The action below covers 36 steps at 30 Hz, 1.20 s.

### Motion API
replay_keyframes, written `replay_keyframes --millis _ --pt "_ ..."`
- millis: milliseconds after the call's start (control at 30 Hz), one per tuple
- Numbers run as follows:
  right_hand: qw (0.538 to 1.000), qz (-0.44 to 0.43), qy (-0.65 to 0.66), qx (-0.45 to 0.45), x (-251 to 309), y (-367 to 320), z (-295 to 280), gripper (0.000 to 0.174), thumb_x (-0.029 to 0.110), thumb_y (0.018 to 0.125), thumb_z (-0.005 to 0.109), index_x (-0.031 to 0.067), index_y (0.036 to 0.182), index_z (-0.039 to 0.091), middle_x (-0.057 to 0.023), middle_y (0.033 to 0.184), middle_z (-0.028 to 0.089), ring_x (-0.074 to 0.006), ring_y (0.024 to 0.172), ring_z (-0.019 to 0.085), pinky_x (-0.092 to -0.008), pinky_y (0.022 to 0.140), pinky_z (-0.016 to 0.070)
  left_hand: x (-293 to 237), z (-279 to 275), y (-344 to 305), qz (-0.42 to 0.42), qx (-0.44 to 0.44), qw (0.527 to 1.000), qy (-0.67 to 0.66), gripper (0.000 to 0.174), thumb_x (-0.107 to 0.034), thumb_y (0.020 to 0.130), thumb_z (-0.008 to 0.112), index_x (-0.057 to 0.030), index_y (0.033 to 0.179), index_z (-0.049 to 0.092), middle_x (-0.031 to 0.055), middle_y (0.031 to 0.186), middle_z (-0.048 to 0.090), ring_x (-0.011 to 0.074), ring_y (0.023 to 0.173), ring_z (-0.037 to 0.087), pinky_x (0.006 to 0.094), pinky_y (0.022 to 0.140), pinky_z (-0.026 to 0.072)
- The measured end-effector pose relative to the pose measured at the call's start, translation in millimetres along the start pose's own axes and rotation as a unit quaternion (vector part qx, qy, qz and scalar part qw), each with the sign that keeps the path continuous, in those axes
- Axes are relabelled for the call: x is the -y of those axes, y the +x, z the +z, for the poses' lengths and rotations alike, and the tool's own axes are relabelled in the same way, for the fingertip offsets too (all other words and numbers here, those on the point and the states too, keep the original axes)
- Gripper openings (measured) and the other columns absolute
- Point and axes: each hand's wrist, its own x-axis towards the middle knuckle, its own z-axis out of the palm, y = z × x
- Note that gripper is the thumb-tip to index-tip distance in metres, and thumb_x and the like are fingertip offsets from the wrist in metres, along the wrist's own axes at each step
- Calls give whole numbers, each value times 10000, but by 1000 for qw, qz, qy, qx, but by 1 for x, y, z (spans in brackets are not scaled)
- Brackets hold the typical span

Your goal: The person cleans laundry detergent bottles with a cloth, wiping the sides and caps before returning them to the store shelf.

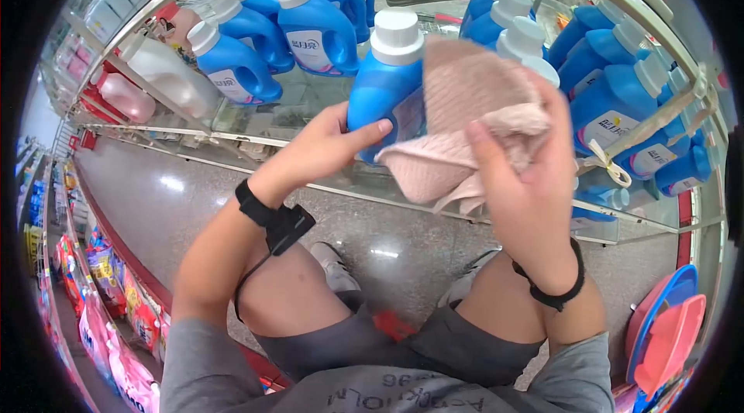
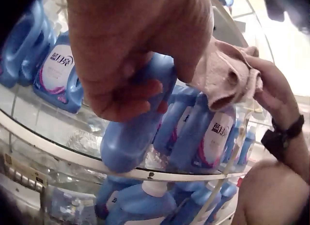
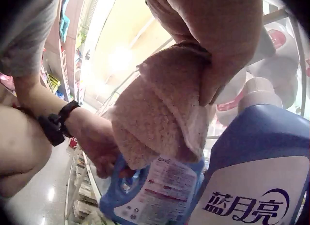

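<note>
My left hand [image 1: 314, 151] grips a blue detergent bottle [image 1: 380, 95] with a white cap, its fingers through the handle and the thumb toward the front. The bottle is lifted off the shelf and leans slightly. In the right wrist view its printed back label [image 3: 167, 188] shows. A folded pinkish cloth [image 1: 457, 95] is bunched in my right hand [image 1: 535, 188], thumb on top. The cloth overlaps the bottle's right side in the head view and the label's upper edge in the right wrist view. In the left wrist view, the cloth [image 2: 225, 74] hangs beside the bottle's upper part.
Similar blue bottles [image 1: 314, 33] stand on the glass shelf at left, and more [image 1: 612, 103] at right. A metal rail [image 1: 310, 180] edges the shelf. White and pink jugs [image 1: 167, 76] stand far left. Basins [image 1: 670, 343] lie low at right; bagged goods [image 1: 108, 281] line the left aisle.
</note>
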Motion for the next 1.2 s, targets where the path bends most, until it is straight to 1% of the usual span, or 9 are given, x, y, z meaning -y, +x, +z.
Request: replay_keyframes --millis 200,333,467,500,600,800,967,1000,1200 --pt "973 -171 -85 -129 -15 20 6 549 5 949 693 -54 1425 427 -175 1372 548 -247 1252 568 -355 1068 458 -4 14 -12 55 50 997 -36 341 -327 1012 684 -30 1176 640 -28 964 639 58 807 527 253 710 464" --pt "951 -224 -186 -105 -30 29 11 543 -87 917 605 -25 1434 451 -184 1370 550 -250 1257 565 -349 1076 449 -9 29 -14 103 30 994 -30 316 -251 1008 695 -19 1210 623 -48 927 598 53 815 482 246 720 445" --pt "989 -132 -64 -5 -36 34 22 544 -1 981 651 -50 1461 399 -150 1398 531 -216 1282 540 -337 1078 443 -2 21 -12 68 2 994 -88 331 -242 1002 699 -37 1254 634 -39 940 647 54 795 554 247 690 481" --pt "999 -33 33 8 -34 30 33 608 -54 931 581 -30 1494 353 -214 1352 555 -249 1262 566 -351 1055 457 4 17 -9 68 0 992 -109 310 -205 988 701 -36 1243 648 -9 987 694 67 831 610 258 708 508" --pt "998 -9 6 65 -45 23 34 619 -42 956 564 -34 1521 312 -219 1358 559 -243 1229 585 -349 1040 467 1 12 -7 56 2 994 -91 311 -148 948 709 -2 1220 674 19 1061 708 80 944 613 285 851 512" --pt "994 44 19 102 -49 22 31 629 -1 1007 550 -67 1544 230 -234 1385 531 -241 1244 568 -352 1041 465 16 8 1 61 -5 993 -97 277 -36 862 671 10 1135 686 9 1029 719 69 887 609 262 819 501" --pt "986 89 73 121 -49 19 30 657 9 1009 550 -75 1553 192 -239 1433 485 -249 1299 524 -358 1087 431 23 -13 13 66 1 998 -23 222 -111 834 692 13 1018 694 -22 804 653 56 688 549 254 619 449" --pt "986 89 75 124 -50 19 30 657 9 1009 550 -75 1553 192 -239 1433 485 -249 1299 524 -358 1087 431 25 -20 16 83 9 996 11 219 -136 818 690 8 983 694 -20 715 628 61 586 533 262 523 426" --pt "985 -26 -20 167 -64 21 25 670 18 995 544 -95 1557 195 -269 1474 453 -296 1359 497 -374 1115 412 14 -34 15 110 45 991 61 264 -203 809 815 -17 973 724 -12 770 678 63 658 577 251 588 462"
